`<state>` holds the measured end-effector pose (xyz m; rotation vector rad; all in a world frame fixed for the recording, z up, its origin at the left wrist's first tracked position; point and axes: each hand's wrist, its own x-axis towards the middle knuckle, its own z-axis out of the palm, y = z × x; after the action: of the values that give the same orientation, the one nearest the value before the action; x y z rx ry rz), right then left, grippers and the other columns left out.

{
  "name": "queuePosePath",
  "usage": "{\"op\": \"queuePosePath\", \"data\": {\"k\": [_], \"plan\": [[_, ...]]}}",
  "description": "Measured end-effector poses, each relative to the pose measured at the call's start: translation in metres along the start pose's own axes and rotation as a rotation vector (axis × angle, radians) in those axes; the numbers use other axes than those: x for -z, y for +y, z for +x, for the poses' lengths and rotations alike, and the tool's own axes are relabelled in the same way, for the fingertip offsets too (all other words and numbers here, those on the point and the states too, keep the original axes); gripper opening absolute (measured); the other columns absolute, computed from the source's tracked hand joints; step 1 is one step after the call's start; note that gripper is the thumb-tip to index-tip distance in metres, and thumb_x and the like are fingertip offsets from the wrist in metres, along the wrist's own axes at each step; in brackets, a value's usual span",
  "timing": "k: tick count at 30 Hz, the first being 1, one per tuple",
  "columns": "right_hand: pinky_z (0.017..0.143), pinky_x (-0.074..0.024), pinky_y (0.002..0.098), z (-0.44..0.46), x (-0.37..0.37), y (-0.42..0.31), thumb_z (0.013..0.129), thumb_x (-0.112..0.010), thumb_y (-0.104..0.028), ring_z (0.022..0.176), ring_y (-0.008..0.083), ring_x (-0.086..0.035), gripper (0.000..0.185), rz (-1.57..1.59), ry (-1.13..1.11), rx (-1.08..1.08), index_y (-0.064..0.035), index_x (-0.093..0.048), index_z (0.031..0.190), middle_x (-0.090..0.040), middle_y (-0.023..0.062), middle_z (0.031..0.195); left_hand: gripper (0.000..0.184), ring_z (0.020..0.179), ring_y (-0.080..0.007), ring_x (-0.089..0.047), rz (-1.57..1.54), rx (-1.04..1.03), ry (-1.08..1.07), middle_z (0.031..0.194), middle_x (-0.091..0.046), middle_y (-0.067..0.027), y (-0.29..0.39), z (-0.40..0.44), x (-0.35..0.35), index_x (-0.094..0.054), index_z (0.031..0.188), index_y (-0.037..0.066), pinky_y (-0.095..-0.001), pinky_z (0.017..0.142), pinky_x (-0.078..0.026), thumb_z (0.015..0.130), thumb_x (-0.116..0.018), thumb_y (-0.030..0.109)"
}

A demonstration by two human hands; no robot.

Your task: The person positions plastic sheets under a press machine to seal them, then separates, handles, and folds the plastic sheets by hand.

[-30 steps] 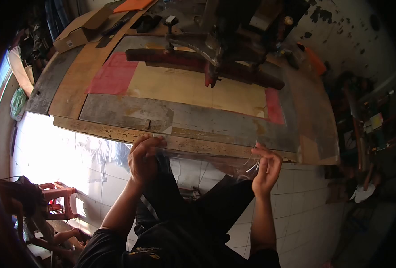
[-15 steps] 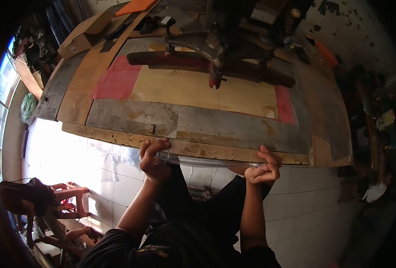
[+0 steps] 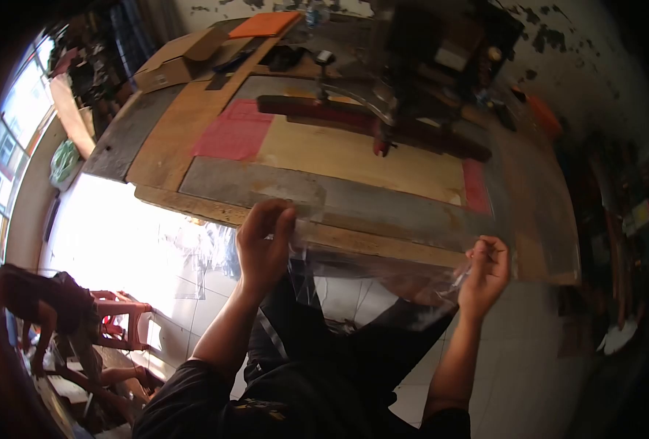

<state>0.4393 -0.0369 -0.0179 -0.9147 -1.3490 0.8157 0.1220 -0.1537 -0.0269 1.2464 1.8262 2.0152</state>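
A thin clear plastic sheet [image 3: 383,272] stretches between my two hands, over my lap at the table's front edge. My left hand [image 3: 262,245] pinches its left end, with the fingertips just above the wooden edge [image 3: 383,241]. At the other end, my right hand [image 3: 485,276] is closed on the plastic, fingers curled. The sheet is blurred and partly see-through, so its full outline is hard to make out. Beyond it, on the grey tabletop, lies a yellow strip [image 3: 361,157] with a red patch [image 3: 233,132] at its left and another red patch [image 3: 476,186] at its right.
A dark red bar [image 3: 317,110] on a metal machine arm hangs over the yellow strip. A cardboard box [image 3: 174,62] and an orange flat item [image 3: 266,25] lie at the back left. Low at left, another person [image 3: 53,311] is beside a red stool [image 3: 127,322].
Both hands have lifted and moved apart, the right one farther to the right. The plastic between them has spread wider and rises with them. The head view has shifted slightly.
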Motion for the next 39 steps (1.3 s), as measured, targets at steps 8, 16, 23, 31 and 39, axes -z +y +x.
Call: {"op": "queuePosePath", "data": {"k": [8,16,23,31,39], "plan": [[0.074,-0.0484,0.0227,0.029,-0.006,-0.03,0.105,-0.068,-0.015,0.078,0.007,-0.059,0.017,-0.135,-0.013,-0.043,0.0007,-0.068,0.11,-0.065,0.0011,0.089,0.023,0.071,-0.0006,-0.057,-0.177,0.206,-0.092,0.079,-0.071,0.0015,0.037,0.028,0.0,-0.073,0.117,-0.002,-0.0196,0.062,-0.044,0.101,-0.074,0.014],[0.073,-0.0459,0.0226,0.034,-0.01,-0.021,0.105,-0.069,-0.021,0.077,0.0063,-0.058,0.022,-0.13,0.019,-0.013,0.0002,-0.068,0.109,-0.064,0.0001,0.085,0.025,0.079,-0.0065,-0.07,-0.219,0.201,-0.022,0.09,-0.078,-0.0066,0.036,0.029,-0.004,-0.075,0.112,-0.004,-0.0228,0.072,-0.054,0.1,-0.077,0.018],[0.072,-0.0453,0.023,0.035,-0.014,-0.022,0.104,-0.069,-0.021,0.078,0.0065,-0.058,0.022,-0.151,0.04,-0.016,-0.0001,-0.068,0.11,-0.063,-0.0001,0.085,0.024,0.08,-0.0049,-0.067,-0.242,0.274,-0.051,0.089,-0.077,-0.0041,0.046,0.032,-0.001,-0.076,0.106,-0.005,-0.0222,0.071,-0.052,0.101,-0.075,0.019],[0.072,-0.0447,0.0226,0.035,-0.016,-0.019,0.104,-0.07,-0.02,0.077,0.0067,-0.058,0.021,-0.153,0.047,0.011,-0.0005,-0.068,0.11,-0.063,-0.0006,0.084,0.023,0.075,-0.0104,-0.074,-0.2,0.207,-0.113,0.083,-0.077,-0.0083,0.045,0.033,0.004,-0.075,0.108,-0.004,-0.0248,0.065,-0.056,0.1,-0.074,0.018],[0.072,-0.0452,0.0227,0.035,-0.015,-0.015,0.105,-0.069,-0.02,0.077,0.0067,-0.058,0.02,-0.137,0.053,0.025,-0.0007,-0.068,0.109,-0.063,-0.0004,0.084,0.023,0.079,-0.0111,-0.075,-0.222,0.228,-0.154,0.088,-0.078,-0.0088,0.051,0.034,0.007,-0.075,0.107,-0.004,-0.0248,0.072,-0.056,0.102,-0.072,0.018]]}}
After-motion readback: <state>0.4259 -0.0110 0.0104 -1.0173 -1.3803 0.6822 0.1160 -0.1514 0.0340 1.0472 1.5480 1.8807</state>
